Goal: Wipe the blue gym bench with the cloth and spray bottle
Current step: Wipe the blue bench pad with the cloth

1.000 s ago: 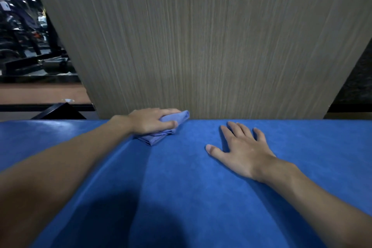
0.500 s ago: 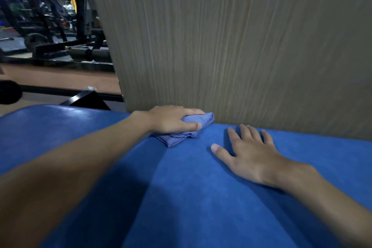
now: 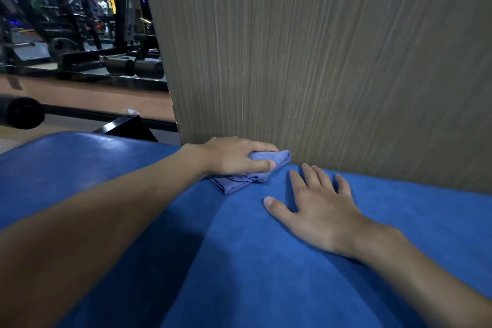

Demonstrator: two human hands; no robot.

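Blue padding fills the lower half of the scene: one blue bench [image 3: 239, 261], its top running wide from left to right, with its far edge butted against a tall wood-grain panel [image 3: 319, 61]. There is one cloth [image 3: 235, 182], a pale bluish-purple one folded into a thick wad, and it lies on the bench right at the far edge, its tip touching the foot of the panel. Two bare hands are at work over the pad. The left hand [image 3: 234, 157] reaches in from the left and grips the cloth, fingers curled over the top of the wad and the thumb tucked against its near side, pressing it down onto the padding. The right hand [image 3: 319, 210] holds nothing; it lies flat on the bench just beside the cloth, palm down, fingers straight and fanned a little, thumb stuck out to the left, fingertips near the panel but apart from it. Both forearms are bare. Beyond the panel's left edge the gym floor shows, dim and crowded with black machine frames, among them two black roller pads [image 3: 134, 66] lying side by side, and nearer, one black bar [image 3: 22, 112] with a rounded end poking in from the left.
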